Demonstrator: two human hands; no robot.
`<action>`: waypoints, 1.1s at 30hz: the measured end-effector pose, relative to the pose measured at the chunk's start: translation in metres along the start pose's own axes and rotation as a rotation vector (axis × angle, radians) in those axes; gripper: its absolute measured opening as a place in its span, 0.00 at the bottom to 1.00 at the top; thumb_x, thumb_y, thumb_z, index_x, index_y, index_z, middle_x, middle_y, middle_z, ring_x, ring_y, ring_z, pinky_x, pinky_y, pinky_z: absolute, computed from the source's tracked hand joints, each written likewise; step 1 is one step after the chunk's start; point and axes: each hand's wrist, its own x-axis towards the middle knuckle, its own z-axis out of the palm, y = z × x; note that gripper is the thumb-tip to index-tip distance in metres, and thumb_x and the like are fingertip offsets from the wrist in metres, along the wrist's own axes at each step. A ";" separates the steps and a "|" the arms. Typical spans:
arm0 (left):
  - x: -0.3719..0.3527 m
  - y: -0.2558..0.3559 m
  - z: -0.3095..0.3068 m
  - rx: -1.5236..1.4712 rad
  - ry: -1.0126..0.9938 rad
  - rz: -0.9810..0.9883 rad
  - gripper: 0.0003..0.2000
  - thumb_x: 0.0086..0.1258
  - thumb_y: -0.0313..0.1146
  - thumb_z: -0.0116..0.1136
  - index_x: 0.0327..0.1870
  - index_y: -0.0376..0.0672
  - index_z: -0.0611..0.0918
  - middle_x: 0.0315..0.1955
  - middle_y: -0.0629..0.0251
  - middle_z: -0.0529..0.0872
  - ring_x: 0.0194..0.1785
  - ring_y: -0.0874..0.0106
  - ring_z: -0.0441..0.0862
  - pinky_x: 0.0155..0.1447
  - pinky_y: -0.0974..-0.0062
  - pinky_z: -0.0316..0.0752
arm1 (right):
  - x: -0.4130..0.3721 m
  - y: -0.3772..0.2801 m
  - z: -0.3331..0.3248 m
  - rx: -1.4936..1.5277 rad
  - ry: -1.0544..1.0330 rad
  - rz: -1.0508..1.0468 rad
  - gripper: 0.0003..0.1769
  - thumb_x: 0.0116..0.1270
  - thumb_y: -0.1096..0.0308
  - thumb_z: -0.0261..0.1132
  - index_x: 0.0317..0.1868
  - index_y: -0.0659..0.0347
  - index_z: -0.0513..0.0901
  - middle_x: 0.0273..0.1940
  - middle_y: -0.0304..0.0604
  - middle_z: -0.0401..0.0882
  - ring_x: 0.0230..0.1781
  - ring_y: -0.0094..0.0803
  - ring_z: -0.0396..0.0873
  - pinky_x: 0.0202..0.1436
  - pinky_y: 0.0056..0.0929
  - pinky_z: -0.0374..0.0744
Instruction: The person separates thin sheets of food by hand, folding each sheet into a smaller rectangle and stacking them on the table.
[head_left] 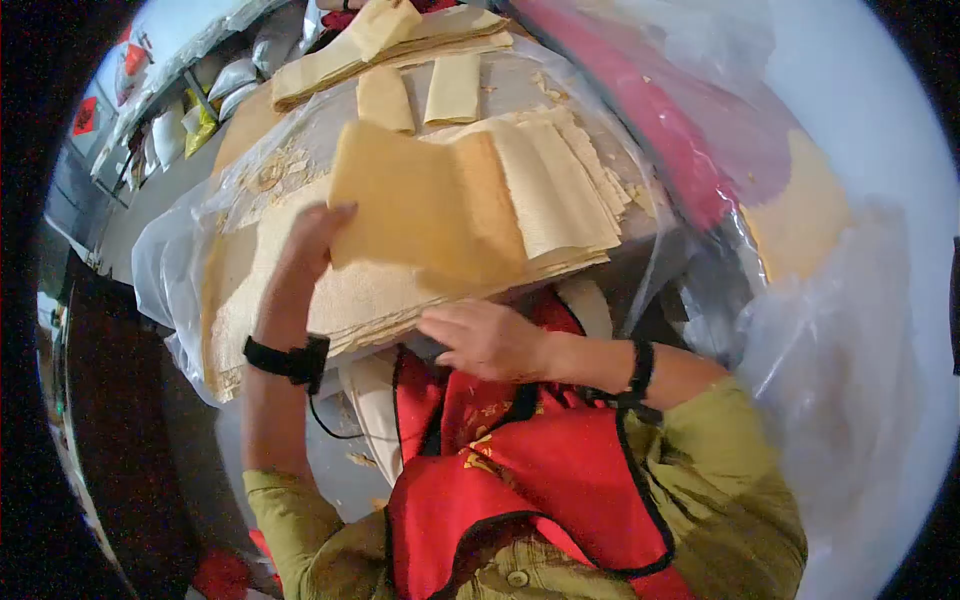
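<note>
My left hand (pixel 322 232) is closed on the left edge of a thin yellow sheet (pixel 410 200) that looks like tofu skin. The sheet is lifted and slightly blurred, its right part lying over a stack of paler sheets. My right hand (pixel 490 338) is at the front edge of the sheet stack (pixel 290 305), below the held sheet, with its fingers stretched out and nothing visible in them. To the right, more pale sheets (pixel 560 185) lie layered with ragged edges. Two folded sheets (pixel 453 88) rest behind the held one.
A long pile of folded sheets (pixel 330 65) lies at the table's far end. Clear plastic film (pixel 170 265) hangs over the left side, with crumbs on it. Pink and clear plastic (pixel 690 150) covers the right side. Bags (pixel 170 135) stand far left.
</note>
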 end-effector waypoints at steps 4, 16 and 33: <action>-0.017 0.085 0.022 -0.023 -0.099 0.296 0.14 0.57 0.37 0.57 0.35 0.34 0.77 0.25 0.66 0.78 0.24 0.76 0.75 0.27 0.80 0.69 | 0.029 0.048 0.029 -0.267 0.108 0.089 0.26 0.57 0.62 0.59 0.54 0.68 0.68 0.53 0.56 0.68 0.53 0.45 0.69 0.57 0.39 0.66; -0.052 0.038 -0.041 0.441 0.357 -0.019 0.16 0.57 0.41 0.58 0.32 0.33 0.79 0.19 0.65 0.77 0.19 0.76 0.71 0.24 0.76 0.68 | -0.031 0.210 -0.050 -0.175 0.493 0.663 0.24 0.61 0.59 0.55 0.53 0.65 0.69 0.49 0.55 0.72 0.51 0.46 0.71 0.55 0.36 0.68; -0.053 -0.071 0.010 1.115 0.331 0.668 0.20 0.53 0.43 0.58 0.42 0.38 0.76 0.44 0.56 0.75 0.51 0.58 0.69 0.55 0.62 0.62 | 0.011 0.192 -0.061 0.843 0.545 1.302 0.19 0.50 0.73 0.67 0.44 0.65 0.73 0.25 0.37 0.71 0.22 0.26 0.72 0.23 0.26 0.74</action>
